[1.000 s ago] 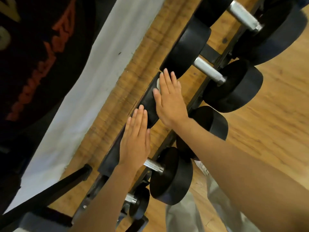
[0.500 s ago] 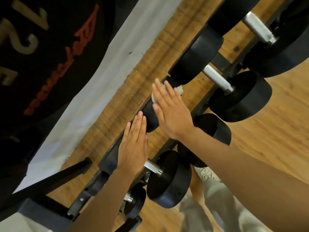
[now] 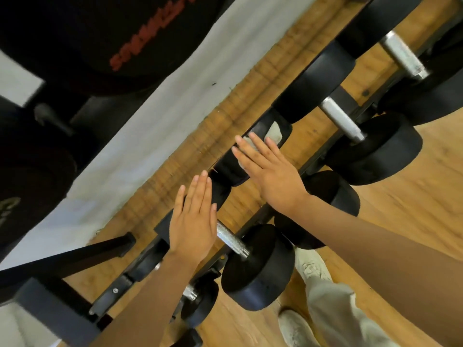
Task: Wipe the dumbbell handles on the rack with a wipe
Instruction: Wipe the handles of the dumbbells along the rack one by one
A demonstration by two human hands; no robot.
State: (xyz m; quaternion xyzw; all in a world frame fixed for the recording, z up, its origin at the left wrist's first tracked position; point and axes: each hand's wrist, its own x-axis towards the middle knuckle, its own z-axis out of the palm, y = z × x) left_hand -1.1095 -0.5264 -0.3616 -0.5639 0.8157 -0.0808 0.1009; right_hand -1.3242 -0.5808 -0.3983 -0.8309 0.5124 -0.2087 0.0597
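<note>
Right hand point(image 3: 271, 171): lying flat with fingers straight and close together, released rather than clenched, pressing a crumpled pale wipe point(image 3: 273, 132) against the black head of a dumbbell point(image 3: 233, 169) on the rack point(image 3: 323, 151). The wipe is showing past the fingertips and partly hidden beneath the palm; nothing is curling round it.

Left hand point(image 3: 194, 221): lying flat likewise, fingers straight and together, grasping nothing. It is resting over the black head of the neighbouring dumbbell point(image 3: 258, 269), just beside that one's knurled steel handle point(image 3: 231, 240), which is sticking out from under the hand's edge. Whether the palm is bearing down cannot be told.

Dumbbell row: sitting across the rack's rails in a slanting line, black round heads with silver handles between. Two more handles, one point(image 3: 342, 120) beyond the right hand and one point(image 3: 403, 56) farther along, are lying bare, well apart from the wipe.

Surroundings: wooden floor point(image 3: 413, 221) underneath; a white wall panel point(image 3: 160, 113) running behind the rack; a large black plate with red lettering point(image 3: 100, 41) above it; pale trousers point(image 3: 335, 314) and light shoes point(image 3: 313, 267) showing below the right forearm.
</note>
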